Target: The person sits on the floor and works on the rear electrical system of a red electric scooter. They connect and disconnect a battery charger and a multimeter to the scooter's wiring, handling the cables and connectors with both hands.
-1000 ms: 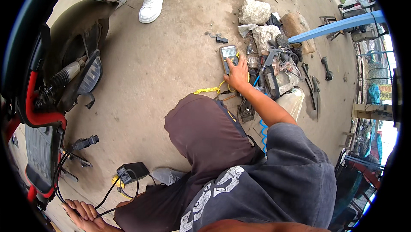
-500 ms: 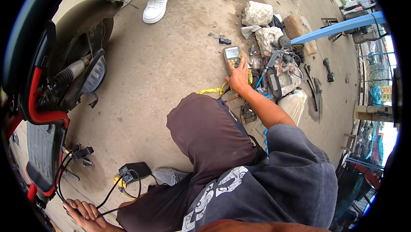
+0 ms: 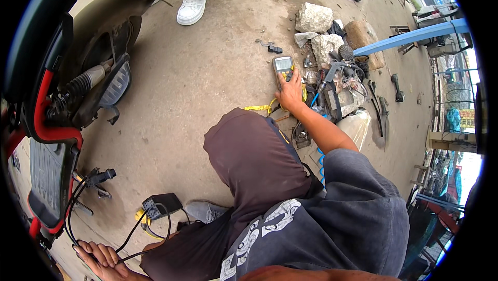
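My left hand (image 3: 101, 261), at the lower left, is closed around thin black cables (image 3: 73, 213) that run up toward a black connector (image 3: 101, 177) by the scooter's footboard. A black box-shaped device (image 3: 163, 206) with yellow parts lies on the ground near that hand, beside my grey shoe. Out ahead, my right hand (image 3: 290, 93) grips a multimeter (image 3: 284, 64) lying on the concrete. Its thumb and fingers are around the dial area, which they partly hide. A yellow strap (image 3: 257, 108) lies by the right wrist.
A red and black scooter (image 3: 62, 136) stands on the left. Rocks (image 3: 314, 18), an air blow gun (image 3: 332, 71) and tangled parts are heaped right of the multimeter. A blue beam (image 3: 410, 38) slants in from the right. Another person's white shoe (image 3: 192, 9) is at the top.
The view has shifted slightly. Digits on the multimeter's screen look fainter now. Both hands keep their holds, with the right fingers barely moved.
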`<state>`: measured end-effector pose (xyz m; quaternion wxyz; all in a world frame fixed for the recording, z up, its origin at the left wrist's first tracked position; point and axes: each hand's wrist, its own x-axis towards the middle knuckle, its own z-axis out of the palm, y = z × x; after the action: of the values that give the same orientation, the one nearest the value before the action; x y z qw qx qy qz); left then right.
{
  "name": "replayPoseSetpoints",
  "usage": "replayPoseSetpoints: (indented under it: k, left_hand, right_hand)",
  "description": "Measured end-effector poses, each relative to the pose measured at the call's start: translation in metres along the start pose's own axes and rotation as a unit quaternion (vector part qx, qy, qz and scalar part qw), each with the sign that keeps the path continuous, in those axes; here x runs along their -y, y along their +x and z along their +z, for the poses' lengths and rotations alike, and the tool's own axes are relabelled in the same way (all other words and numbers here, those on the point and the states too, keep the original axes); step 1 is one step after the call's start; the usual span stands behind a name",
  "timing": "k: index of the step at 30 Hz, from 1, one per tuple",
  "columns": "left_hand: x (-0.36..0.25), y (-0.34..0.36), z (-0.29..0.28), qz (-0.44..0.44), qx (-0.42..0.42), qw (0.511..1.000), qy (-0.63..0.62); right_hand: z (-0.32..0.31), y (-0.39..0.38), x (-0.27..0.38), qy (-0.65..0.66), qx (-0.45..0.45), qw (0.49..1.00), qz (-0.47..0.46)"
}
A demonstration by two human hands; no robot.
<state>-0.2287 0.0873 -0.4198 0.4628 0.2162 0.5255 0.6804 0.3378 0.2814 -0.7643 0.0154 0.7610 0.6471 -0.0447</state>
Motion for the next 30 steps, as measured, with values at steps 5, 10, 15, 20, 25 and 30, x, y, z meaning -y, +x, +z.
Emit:
replayPoseSetpoints:
  k: [5,10,15,20,25,30]
  left_hand:
    - [-0.001,-0.003,0.003,0.005,0.001,1.0,-0.005]
    - [-0.003,-0.006,-0.003,0.076,-0.114,0.99,0.03]
    - [-0.02,-0.005,-0.001,0.065,-0.066,0.996,0.0]
    - [-0.033,-0.009,-0.001,0.079,-0.002,0.996,-0.048]
    - [-0.039,-0.013,0.015,0.079,-0.035,0.991,-0.105]
    - [-0.048,-0.01,0.024,0.091,-0.048,0.984,-0.146]
  right_hand:
    - [0.002,0.001,-0.003,0.003,0.006,1.0,0.012]
    - [-0.021,0.015,0.009,0.019,0.042,0.998,0.044]
    - [-0.06,0.023,0.044,0.033,-0.063,0.997,-0.017]
    - [-0.117,0.068,0.142,0.3,0.141,0.911,-0.246]
    - [-0.239,0.017,0.317,0.25,0.418,0.682,-0.546]
    - [-0.277,-0.081,0.409,0.268,0.288,0.473,-0.788]
